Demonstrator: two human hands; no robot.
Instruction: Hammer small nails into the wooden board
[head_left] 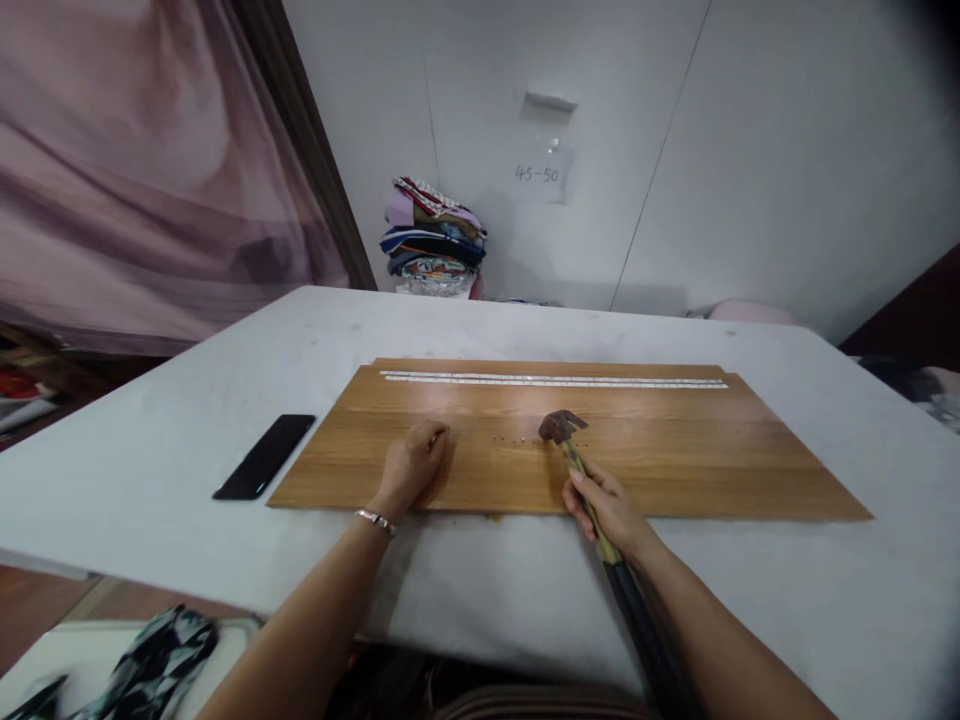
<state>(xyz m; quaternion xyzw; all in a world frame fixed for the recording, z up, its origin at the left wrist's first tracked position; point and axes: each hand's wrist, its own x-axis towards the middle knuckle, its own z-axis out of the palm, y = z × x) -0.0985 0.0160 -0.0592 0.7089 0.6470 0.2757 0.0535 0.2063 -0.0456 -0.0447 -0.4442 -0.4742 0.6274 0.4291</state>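
Note:
A claw hammer (600,525) is in my right hand (606,503), gripped on the yellowish part of its handle below the rusty head. Its head is over the wooden board (697,450), close to a row of small dots or nail heads (523,440). I cannot tell whether the head touches the wood. My left hand (415,460) rests on or just above the board, left of that row, with its fingers curled closed. Whatever those fingers hold, if anything, is too small to make out. Two white strips (555,381) with markings lie along the board's far side.
The board lies on a white table (495,580). A black phone (266,457) lies left of the board. Behind the table, folded clothes (433,240) are stacked against the white wall (600,60). A pink curtain (150,150) hangs at left; patterned cloth (161,655) lies lower left.

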